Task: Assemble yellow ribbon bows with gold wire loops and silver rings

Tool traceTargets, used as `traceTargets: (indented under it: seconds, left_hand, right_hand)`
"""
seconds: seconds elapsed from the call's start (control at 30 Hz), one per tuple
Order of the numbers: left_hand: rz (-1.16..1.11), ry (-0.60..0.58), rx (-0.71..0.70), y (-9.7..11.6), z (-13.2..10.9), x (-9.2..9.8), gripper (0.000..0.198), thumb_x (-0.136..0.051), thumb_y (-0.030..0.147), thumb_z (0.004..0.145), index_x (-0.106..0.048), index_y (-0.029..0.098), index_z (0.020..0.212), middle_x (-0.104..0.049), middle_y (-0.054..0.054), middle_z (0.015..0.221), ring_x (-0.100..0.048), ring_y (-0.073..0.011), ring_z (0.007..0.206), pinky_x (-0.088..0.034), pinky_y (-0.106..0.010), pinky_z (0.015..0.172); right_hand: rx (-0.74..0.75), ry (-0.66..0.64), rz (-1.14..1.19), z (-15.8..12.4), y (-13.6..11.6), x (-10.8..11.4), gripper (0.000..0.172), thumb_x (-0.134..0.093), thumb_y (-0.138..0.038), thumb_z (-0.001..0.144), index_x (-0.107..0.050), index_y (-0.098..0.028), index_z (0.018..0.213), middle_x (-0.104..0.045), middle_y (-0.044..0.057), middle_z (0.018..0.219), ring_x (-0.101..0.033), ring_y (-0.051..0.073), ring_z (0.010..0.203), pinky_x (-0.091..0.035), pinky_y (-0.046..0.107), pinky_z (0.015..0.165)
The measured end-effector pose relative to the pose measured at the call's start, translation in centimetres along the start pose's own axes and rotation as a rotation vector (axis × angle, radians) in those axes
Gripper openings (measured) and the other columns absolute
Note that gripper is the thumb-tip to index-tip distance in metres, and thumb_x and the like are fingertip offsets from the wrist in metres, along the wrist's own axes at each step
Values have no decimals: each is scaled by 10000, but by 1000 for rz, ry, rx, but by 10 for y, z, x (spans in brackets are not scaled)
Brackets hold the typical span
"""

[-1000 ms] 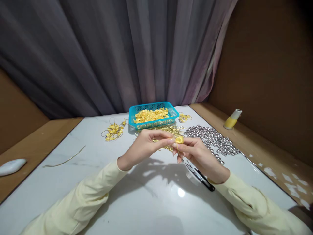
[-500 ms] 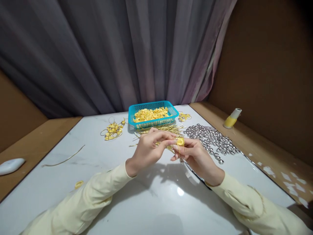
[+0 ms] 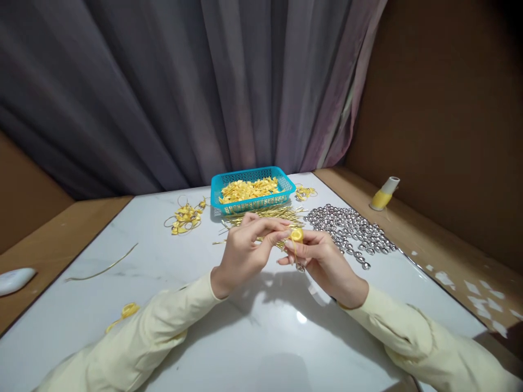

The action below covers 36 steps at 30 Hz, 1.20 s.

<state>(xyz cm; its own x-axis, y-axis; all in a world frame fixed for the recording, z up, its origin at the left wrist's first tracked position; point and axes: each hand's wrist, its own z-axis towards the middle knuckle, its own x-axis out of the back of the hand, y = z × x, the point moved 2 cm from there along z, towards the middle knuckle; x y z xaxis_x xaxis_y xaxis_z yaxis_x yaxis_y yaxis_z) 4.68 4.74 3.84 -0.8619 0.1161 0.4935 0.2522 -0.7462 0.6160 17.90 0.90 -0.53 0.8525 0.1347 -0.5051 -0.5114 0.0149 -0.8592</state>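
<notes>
A small yellow ribbon rosette (image 3: 297, 234) is held up between my hands over the middle of the table. My right hand (image 3: 321, 256) pinches it from the right between thumb and fingers. From the other side, the thumb and fingertips of my left hand (image 3: 251, 245) close on its left edge. A thin yellow strand runs down from the rosette, and a small silver bead (image 3: 300, 267) shows below, near my right fingers. Behind my hands lies a bundle of gold cords (image 3: 269, 215). Whether my left fingertips also grip a strand is too small to tell.
A blue basket (image 3: 213, 190) of yellow ribbon pieces stands at the back. Silver beads (image 3: 347, 226) spread on the right, near a yellow thread spool (image 3: 384, 194). Yellow pieces with cord loops (image 3: 186, 218) lie left, beyond a single cord (image 3: 104, 269). Yellow ribbon (image 3: 129, 310) lies by my left sleeve.
My hands stay close together on the rosette, with only small finger movements. The whole view has shifted slightly, and more of the yellow ribbon by my left sleeve now shows.
</notes>
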Motion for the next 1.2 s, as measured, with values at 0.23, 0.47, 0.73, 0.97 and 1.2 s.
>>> traceTargets:
  seconds: [0.23,0.47,0.73,0.97,1.2]
  left_hand:
    - [-111,-20,224,-2,10,5,112,-594,288,778,-631,182,765,-700,-35,844,-641,-172,773,-494,-263,658]
    - [-151,-106,254,-2,12,3,126,-566,294,797,-618,180,783,-676,-12,756,-628,-140,705,-478,-215,601]
    - [-221,-209,273,-3,12,0,181,-544,281,813,-648,176,918,-683,-44,946,-628,-160,843,-496,-242,720]
    - [-118,-164,143,-7,10,0,122,-594,264,778,-677,173,781,-705,-24,796,-641,-147,718,-501,-236,656]
    - [2,9,37,-3,6,1,57,-635,199,743,-689,193,729,-708,-1,740,-636,-129,664,-499,-227,642]
  right_hand:
    - [-3,-22,25,4,5,6,88,-700,-235,679,-682,-159,639,-498,-41,513,-423,57,456,-526,346,714]
    - [8,-96,-16,8,0,7,86,-643,-256,740,-678,-181,761,-557,4,709,-488,80,565,-531,340,666]
    - [52,-101,-119,8,-3,10,108,-616,-253,764,-671,-169,722,-568,-1,624,-468,74,482,-504,289,548]
    - [28,-68,-212,8,-5,12,145,-633,-253,740,-673,-152,645,-629,26,568,-464,79,444,-404,250,487]
    - [15,-43,-290,10,-4,19,164,-655,-264,719,-665,-147,604,-646,38,561,-480,86,468,-382,246,496]
